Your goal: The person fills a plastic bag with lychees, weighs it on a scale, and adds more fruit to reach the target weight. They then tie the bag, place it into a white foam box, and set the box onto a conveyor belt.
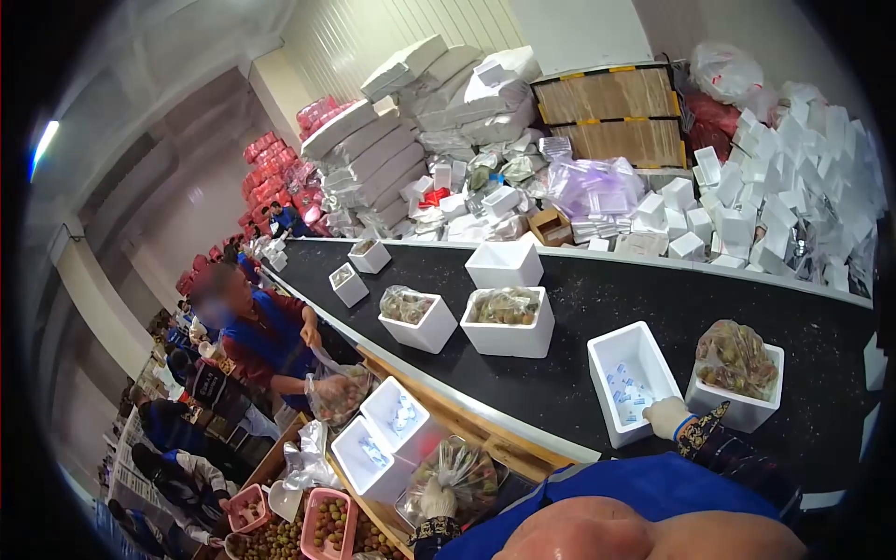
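Note:
My right hand (667,417), gloved, is closed on the near rim of a white foam box (638,373) with blue-and-white packs inside, on the black conveyor belt (597,308). Right of it, a bag of round fruit (737,359) sits on another foam box (747,411). My left hand (437,502), in a pale glove, is at a clear bag of fruit (459,478) at the bottom centre; its fingers are closed on the bag. Two foam boxes with blue-and-white packs (401,411) stand beside that bag.
A co-worker (261,327) at the left holds a bag of fruit (338,397). More foam boxes (509,322) stand along the belt. Pink baskets (329,523) of fruit are at the lower left. Foam boxes (747,196) are piled behind the belt.

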Available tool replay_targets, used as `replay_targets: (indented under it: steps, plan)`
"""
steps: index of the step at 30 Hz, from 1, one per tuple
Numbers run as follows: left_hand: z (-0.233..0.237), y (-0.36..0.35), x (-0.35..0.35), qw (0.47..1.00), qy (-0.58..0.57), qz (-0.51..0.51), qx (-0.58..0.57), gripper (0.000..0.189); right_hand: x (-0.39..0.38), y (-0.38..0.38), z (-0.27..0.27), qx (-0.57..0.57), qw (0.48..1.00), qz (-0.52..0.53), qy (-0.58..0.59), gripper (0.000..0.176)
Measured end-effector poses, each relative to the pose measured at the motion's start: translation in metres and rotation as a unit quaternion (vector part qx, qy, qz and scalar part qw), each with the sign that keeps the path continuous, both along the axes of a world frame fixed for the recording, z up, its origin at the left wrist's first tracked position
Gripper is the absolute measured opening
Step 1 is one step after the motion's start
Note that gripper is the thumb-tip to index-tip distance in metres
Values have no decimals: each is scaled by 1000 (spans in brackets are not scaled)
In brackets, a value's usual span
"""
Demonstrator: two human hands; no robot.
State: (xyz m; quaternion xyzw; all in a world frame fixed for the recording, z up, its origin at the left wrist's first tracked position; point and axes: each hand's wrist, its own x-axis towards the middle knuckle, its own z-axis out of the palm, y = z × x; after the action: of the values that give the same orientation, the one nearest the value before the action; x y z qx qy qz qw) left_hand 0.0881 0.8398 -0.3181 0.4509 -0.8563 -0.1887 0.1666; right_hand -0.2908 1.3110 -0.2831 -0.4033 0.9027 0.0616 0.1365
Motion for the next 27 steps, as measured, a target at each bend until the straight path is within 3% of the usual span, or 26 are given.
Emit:
replay_targets:
  steps: [6,14,18,20,21,22,24,25,26,27]
  plan:
    - [-5,11,3,1000,1,-11,9,32,-12,-2,-6,95,995,34,-22,31]
    - [25,66,0,993,-117,-32,-12,42,-15,-1,-27,15,997,65,-35,28]
    - [39,69,-8,993,-106,-53,-2,45,-7,-1,-17,32,997,61,-33,24]
    - [70,82,-15,996,-44,-47,67,45,-5,-3,-15,17,997,73,-28,25]
    - [41,59,-7,992,-116,-44,21,49,-4,-2,-14,-18,997,78,-17,26]
    - [56,68,-14,993,-105,-27,50,57,-2,0,-12,-49,996,74,-9,26]
    - [34,53,-12,992,-105,-19,73,64,6,-5,5,-104,994,33,-30,25]
    - [27,52,-15,984,-140,-57,90,64,-3,-8,-76,-161,985,44,39,23]
    - [22,50,-13,988,-109,-54,95,65,5,-8,-10,-106,994,30,-24,22]
    - [23,53,-8,991,-73,-43,99,66,5,-10,-23,-156,988,14,-6,20]
